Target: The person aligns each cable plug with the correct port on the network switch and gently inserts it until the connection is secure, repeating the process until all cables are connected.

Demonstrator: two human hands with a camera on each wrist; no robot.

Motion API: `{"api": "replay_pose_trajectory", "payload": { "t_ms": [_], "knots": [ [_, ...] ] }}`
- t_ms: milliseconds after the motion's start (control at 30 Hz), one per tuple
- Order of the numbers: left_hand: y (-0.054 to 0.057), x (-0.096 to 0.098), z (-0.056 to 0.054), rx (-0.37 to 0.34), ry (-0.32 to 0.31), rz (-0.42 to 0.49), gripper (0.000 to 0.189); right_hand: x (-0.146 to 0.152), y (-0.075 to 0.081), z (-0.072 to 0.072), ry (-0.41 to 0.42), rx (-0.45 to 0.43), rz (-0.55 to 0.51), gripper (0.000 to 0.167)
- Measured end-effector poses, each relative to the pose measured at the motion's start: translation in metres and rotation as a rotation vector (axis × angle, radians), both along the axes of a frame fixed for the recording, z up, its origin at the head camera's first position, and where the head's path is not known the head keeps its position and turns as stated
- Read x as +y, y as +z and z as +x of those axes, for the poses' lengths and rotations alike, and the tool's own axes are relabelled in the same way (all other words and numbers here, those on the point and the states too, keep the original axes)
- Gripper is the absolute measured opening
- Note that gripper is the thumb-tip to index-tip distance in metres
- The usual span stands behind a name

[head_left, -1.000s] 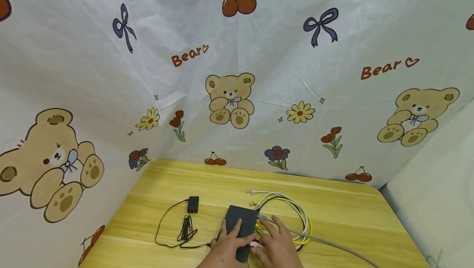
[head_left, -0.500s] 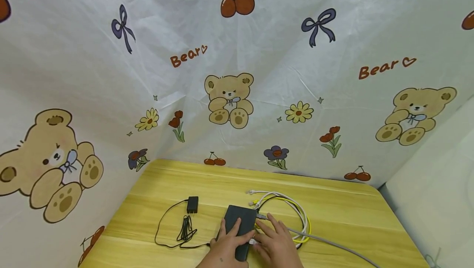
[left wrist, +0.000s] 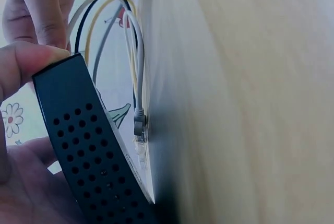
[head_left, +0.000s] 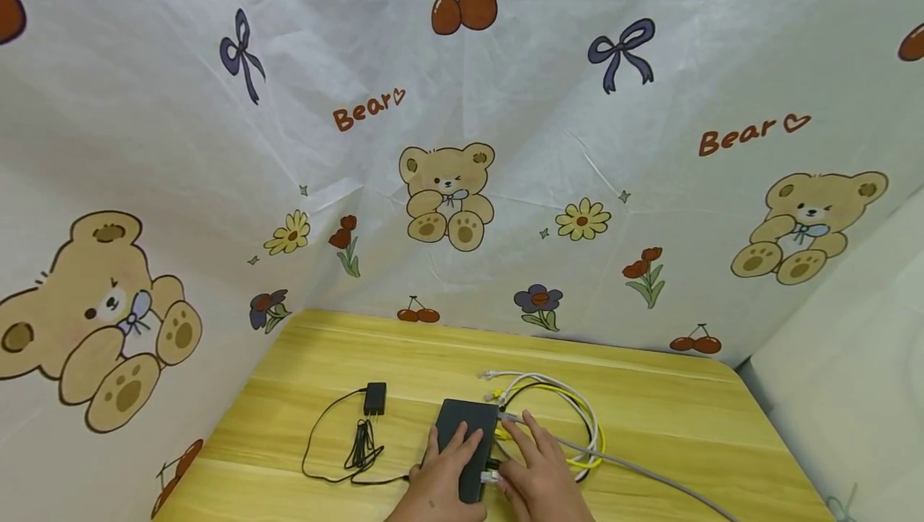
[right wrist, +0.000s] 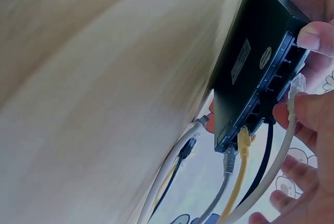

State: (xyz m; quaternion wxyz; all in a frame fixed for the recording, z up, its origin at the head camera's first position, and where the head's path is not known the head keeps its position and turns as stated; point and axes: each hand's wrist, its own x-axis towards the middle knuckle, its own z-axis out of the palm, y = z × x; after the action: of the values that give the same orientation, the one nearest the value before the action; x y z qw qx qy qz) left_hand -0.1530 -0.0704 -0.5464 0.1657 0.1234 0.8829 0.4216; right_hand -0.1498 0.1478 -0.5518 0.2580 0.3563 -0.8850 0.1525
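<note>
A black network switch (head_left: 471,418) lies under my left hand (head_left: 442,480), which grips it with fingers spread over the top and the thumb at the near corner of its port side. In the right wrist view, grey (right wrist: 229,160), yellow (right wrist: 243,141) and black plugs (right wrist: 267,110) sit in its ports. My right hand (head_left: 543,470) pinches a white network cable (right wrist: 286,143) just behind its clear plug (right wrist: 297,85), which is right at the row of ports. The left wrist view shows the perforated side (left wrist: 91,145) of the switch, raised at an angle over the table.
A black power adapter (head_left: 375,399) and its bundled cord (head_left: 361,450) lie left of the switch. Loose cable ends (head_left: 492,375) lie beyond it. White, yellow and black cables loop to the right, and a grey cable (head_left: 650,475) runs off the table (head_left: 693,410).
The switch has shifted slightly left under my left hand. My right fingers have shifted around the white cable, and its plug now shows more plainly beside the port side.
</note>
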Motion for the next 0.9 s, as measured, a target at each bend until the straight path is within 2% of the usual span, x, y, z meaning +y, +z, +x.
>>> {"api": "replay_pose_trajectory", "payload": {
  "t_ms": [167, 333, 467, 900],
  "knots": [
    [-0.0021, -0.0003, 0.0003, -0.018, -0.002, -0.001, 0.087, 0.0008, 0.0013, 0.0008, 0.026, -0.003, 0.028, 0.012],
    [-0.0034, -0.0006, 0.0032, 0.005, -0.004, 0.016, 0.083, 0.0031, 0.0019, 0.0008, 0.060, 0.035, 0.066, 0.014],
    [-0.0023, -0.0009, 0.0034, 0.015, 0.000, 0.007, 0.082, 0.0026, 0.0023, 0.0004, 0.077, 0.019, 0.093, 0.013],
    [-0.0030, 0.0010, 0.0019, 0.020, -0.006, -0.014, 0.081, 0.0003, 0.0036, 0.0025, 0.019, -0.045, 0.096, 0.014]
  ]
}}
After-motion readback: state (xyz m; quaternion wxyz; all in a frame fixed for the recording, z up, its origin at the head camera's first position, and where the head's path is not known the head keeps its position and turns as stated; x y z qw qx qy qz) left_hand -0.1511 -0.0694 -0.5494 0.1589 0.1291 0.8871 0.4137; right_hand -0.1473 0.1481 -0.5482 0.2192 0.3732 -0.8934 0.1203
